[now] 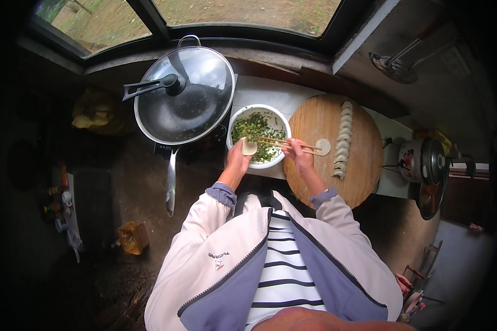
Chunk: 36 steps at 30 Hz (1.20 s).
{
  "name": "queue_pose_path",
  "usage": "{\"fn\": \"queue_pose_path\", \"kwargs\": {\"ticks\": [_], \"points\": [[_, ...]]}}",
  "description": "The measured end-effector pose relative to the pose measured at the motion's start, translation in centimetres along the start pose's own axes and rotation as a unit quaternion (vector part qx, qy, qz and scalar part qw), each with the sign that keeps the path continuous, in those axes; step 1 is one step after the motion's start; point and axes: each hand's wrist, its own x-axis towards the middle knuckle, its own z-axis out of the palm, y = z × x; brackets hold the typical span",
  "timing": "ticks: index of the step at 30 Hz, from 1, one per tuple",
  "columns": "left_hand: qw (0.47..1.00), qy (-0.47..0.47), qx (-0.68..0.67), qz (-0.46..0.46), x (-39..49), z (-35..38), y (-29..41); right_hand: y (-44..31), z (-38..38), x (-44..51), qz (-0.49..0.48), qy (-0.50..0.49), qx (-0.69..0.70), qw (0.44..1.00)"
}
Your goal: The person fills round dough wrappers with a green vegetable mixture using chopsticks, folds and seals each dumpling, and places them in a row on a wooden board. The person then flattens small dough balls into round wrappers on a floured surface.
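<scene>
My left hand holds a round dough wrapper at the near left rim of a white bowl. Chopped green filling lies in the bowl. In my right hand is a pair of wooden chopsticks, their tips over the filling close to the wrapper. Whether filling sits on the wrapper is hard to tell. Another flat dough wrapper rests on a round wooden board to the right. Beyond it, a row of several folded dumplings runs along the board.
A wok with a glass lid stands on a cooktop left of the bowl, its long metal handle pointing towards me. A floral-patterned pot stands right of the board. Ladles hang on the right wall. A window lies behind the counter.
</scene>
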Motion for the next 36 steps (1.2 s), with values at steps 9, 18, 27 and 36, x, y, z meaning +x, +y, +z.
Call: {"fn": "queue_pose_path", "kwargs": {"ticks": [9,18,27,36], "points": [[0.998,-0.047,-0.044,-0.019,2.6,-0.7,-1.5,-2.4,3.5,-6.6,-0.409,-0.153,-0.403,0.804],[0.998,-0.036,-0.05,-0.01,1.1,-0.5,-1.3,-1.7,2.2,-5.8,-0.17,-0.005,-0.159,0.973],[0.998,-0.046,-0.014,-0.033,-2.5,-3.2,-0.2,2.5,-1.5,1.5,-0.023,0.039,-0.068,0.997],[0.998,-0.042,-0.022,-0.028,-3.6,-3.0,0.1,4.3,-0.7,1.8,0.047,0.072,0.048,0.995]]}}
